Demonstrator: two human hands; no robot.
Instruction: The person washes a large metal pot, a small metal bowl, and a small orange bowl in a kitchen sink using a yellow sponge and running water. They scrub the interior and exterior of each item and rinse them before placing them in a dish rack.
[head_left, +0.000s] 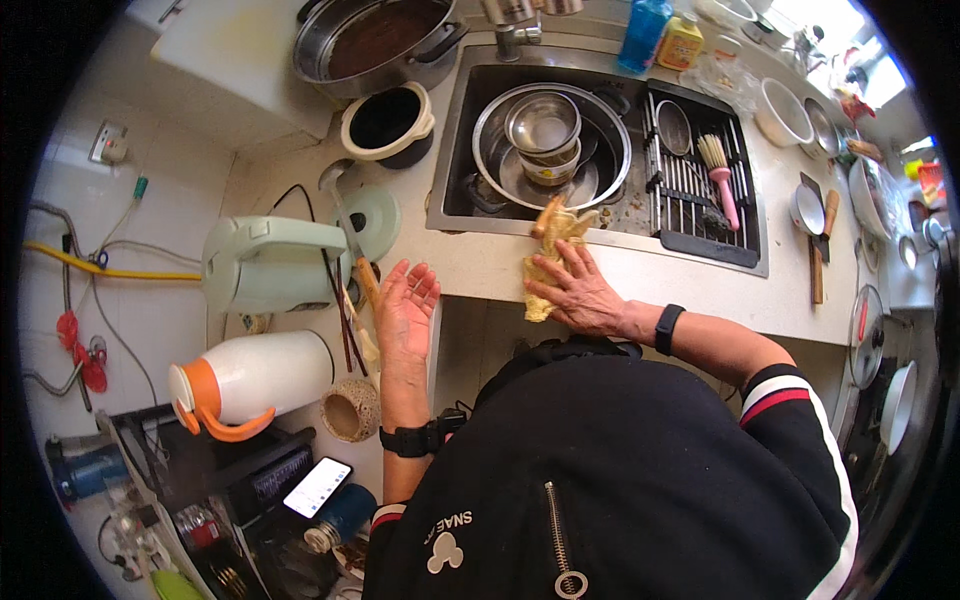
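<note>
My right hand (585, 291) lies over a crumpled yellow cloth (541, 281) at the front edge of the counter, fingers partly spread across it. The cloth reaches up to the sink rim; a small orange-brown piece beside its upper end is unclear. My left hand (407, 307) is palm up, fingers apart and empty, near the wooden handle of a ladle (366, 277). Beyond the cloth, a steel sink (450, 187) holds a large steel pot (487, 169). Inside the pot, a steel bowl (544, 124) rests on a patterned bowl (551, 169).
A drain rack (679, 187) at the sink's right carries a pink-handled brush (724, 191). To the left are a pale green appliance (262, 262), a white-and-orange thermos jug (262, 371) and a dark pot with a cream rim (420, 124). A cleaver (823, 244) lies far right.
</note>
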